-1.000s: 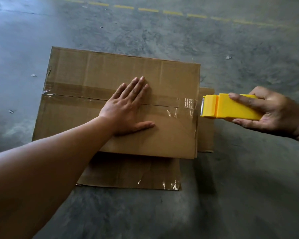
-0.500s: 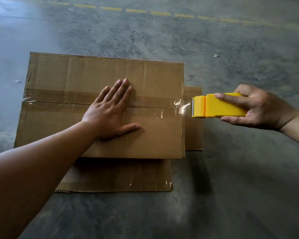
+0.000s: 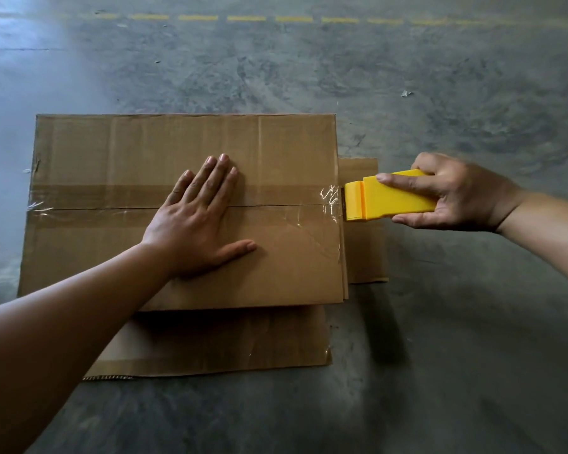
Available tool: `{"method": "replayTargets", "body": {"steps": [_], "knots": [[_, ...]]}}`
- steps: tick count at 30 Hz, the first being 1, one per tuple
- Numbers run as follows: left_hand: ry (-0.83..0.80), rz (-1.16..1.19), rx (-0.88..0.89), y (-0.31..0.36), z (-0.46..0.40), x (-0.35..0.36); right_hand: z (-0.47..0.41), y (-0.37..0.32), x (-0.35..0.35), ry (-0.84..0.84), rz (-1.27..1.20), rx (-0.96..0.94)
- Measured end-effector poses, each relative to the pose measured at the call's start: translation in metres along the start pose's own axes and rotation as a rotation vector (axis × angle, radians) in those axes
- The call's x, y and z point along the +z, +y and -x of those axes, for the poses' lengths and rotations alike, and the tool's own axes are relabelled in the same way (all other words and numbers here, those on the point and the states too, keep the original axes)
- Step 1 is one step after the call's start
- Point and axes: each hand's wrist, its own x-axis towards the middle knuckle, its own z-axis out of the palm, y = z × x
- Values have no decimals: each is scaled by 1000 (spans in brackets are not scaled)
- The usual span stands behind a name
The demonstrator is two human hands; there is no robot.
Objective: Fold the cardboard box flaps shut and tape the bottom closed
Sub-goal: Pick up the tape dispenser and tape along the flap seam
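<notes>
One seam (image 3: 276, 204) runs left-right under our flat, spread left hand (image 3: 194, 224). Our right hand (image 3: 453, 194), nearer the box's right edge, grips the yellow tape dispenser (image 3: 387, 201) there.

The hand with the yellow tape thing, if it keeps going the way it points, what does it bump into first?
The right hand points the yellow tape dispenser leftward at the cardboard box. It would likely meet the box's right edge first, where crinkled clear tape sits, though depth is unclear.

You have a plain brown cardboard box (image 3: 184, 149) with a glossy clear tape strip (image 3: 295, 204) over a darker brown band along its seam. Your tape dispenser (image 3: 391, 201) is solid bright yellow. The floor (image 3: 440, 355) is mottled grey, with a dashed yellow line (image 3: 246, 18) near its far edge.
</notes>
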Motion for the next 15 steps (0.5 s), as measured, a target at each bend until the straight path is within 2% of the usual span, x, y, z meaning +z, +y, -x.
{"method": "replayTargets", "body": {"steps": [4, 6, 9, 12, 15], "knots": [[65, 31, -33, 15, -7, -5, -2, 1, 3, 14, 6, 1], [96, 70, 12, 37, -21, -8, -2, 2, 5, 20, 7, 0], [54, 86, 131, 85, -59, -9, -3, 3, 7, 16, -11, 1], [8, 54, 143, 115, -86, -2, -5, 5, 8, 24, -30, -1], [9, 3, 149, 116, -87, 10, -3, 7, 12, 12, -49, 14]]}}
